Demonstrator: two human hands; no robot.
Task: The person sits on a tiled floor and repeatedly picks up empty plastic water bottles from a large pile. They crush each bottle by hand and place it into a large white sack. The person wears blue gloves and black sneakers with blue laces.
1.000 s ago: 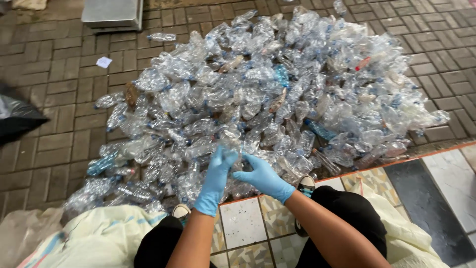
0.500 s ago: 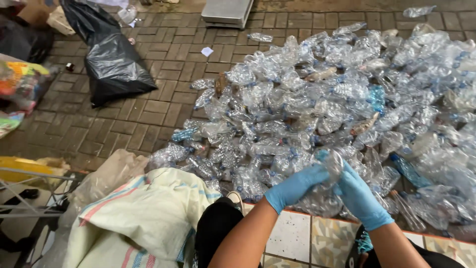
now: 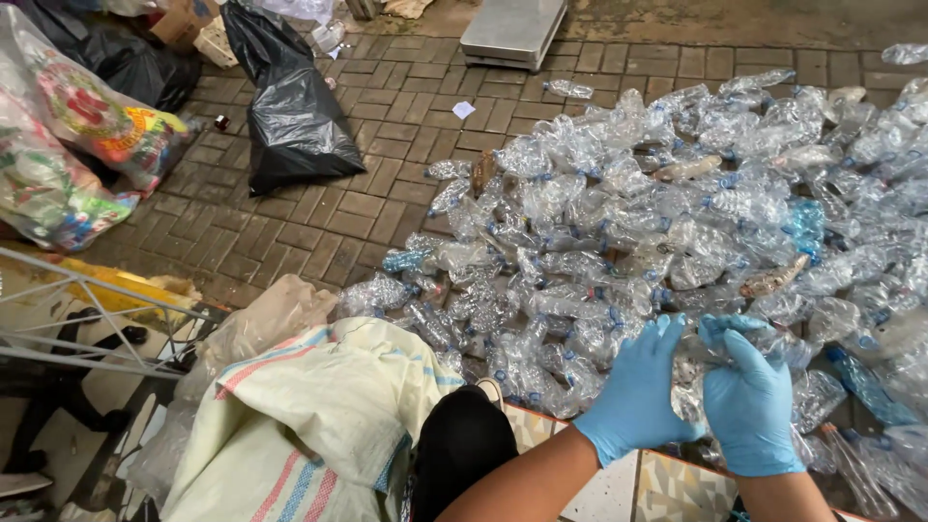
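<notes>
Blue-gloved left hand (image 3: 638, 391) and right hand (image 3: 749, 406) clamp one crushed clear bottle (image 3: 698, 365) between them.

The floor (image 3: 319, 208) was brown brick paving. A large heap of crushed clear plastic bottles (image 3: 677, 232) lay directly on it at the right. A full black plastic bag (image 3: 290, 116) rested on the bricks at upper left, well apart from the heap. A flat grey metal platform (image 3: 512, 31) stood at the top. A small white paper scrap (image 3: 464, 109) lay between bag and heap.
</notes>
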